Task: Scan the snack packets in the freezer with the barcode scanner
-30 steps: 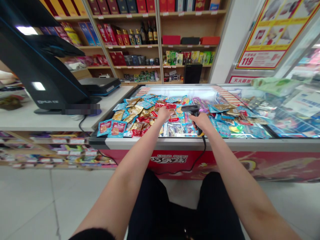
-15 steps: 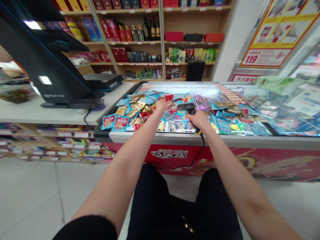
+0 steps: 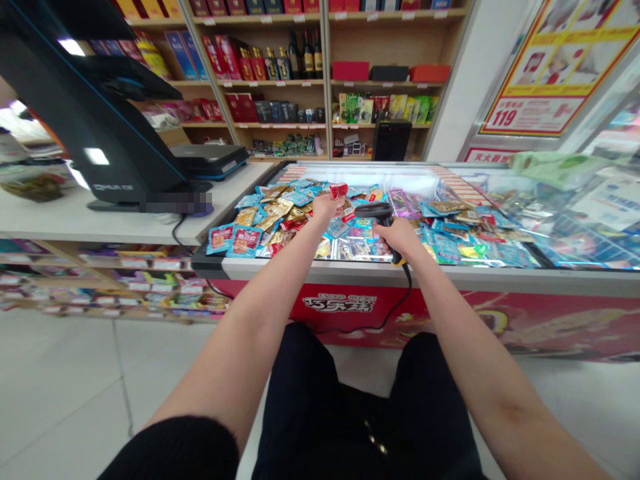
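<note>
My left hand (image 3: 327, 205) is closed on a small red snack packet (image 3: 339, 191), held above a pile of packets. In my right hand (image 3: 399, 236) is a black barcode scanner (image 3: 374, 211), gripped by its handle with its head pointing left toward the packet. The scanner's cable (image 3: 406, 293) drops from the handle and runs in front of the red freezer panel. Beneath both hands, blue, gold and red snack packets (image 3: 295, 198) lie heaped on the glass-topped freezer (image 3: 415, 176). The fingers of my left hand are partly hidden by the hand itself.
On the left, a black checkout machine (image 3: 115, 153) with a flat scale (image 3: 210, 159) stands on a white counter (image 3: 120, 223). Shelves (image 3: 270, 85) with bottles and boxes rise behind the freezer. A pale green bag (image 3: 555, 163) lies on its right part.
The view has shifted slightly. Both hands keep nearly the same positions, still holding the red packet and the scanner; the packet appears tilted a little differently.
</note>
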A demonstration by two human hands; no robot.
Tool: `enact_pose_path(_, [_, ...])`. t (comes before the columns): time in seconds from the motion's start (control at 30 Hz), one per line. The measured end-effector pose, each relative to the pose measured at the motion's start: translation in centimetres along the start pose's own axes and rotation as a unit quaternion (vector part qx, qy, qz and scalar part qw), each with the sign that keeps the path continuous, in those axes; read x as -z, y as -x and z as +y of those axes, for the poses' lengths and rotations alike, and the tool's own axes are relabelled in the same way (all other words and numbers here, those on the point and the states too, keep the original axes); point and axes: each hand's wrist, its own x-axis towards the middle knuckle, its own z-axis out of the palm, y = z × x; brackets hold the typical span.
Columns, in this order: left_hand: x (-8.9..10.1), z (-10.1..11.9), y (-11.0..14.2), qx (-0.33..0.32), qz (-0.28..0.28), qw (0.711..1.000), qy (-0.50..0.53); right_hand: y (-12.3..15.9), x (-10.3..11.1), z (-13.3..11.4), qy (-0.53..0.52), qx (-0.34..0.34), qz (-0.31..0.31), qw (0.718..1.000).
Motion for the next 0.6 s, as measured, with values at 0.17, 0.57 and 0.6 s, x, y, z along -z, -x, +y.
enact_pose_path(0.17, [-0.3, 0.1, 0.1, 0.030, -0.016, 0.999, 0.031, 0.3, 0.2, -0.3, -0.007, -0.005, -0.008, 1.000])
enact_pose_path(0.57, [-1.6, -0.3, -0.5, 0.040, -0.017, 0.997, 0.062, 0.4, 1.1, 0.2, -0.005, -0.026, 0.013, 1.000])
enact_pose_path(0.6, [-2.0, -0.4, -0.6, 0.036, -0.020, 0.998, 0.041, 0.3, 1.4, 0.4, -0.008, -0.032, 0.015, 0.999])
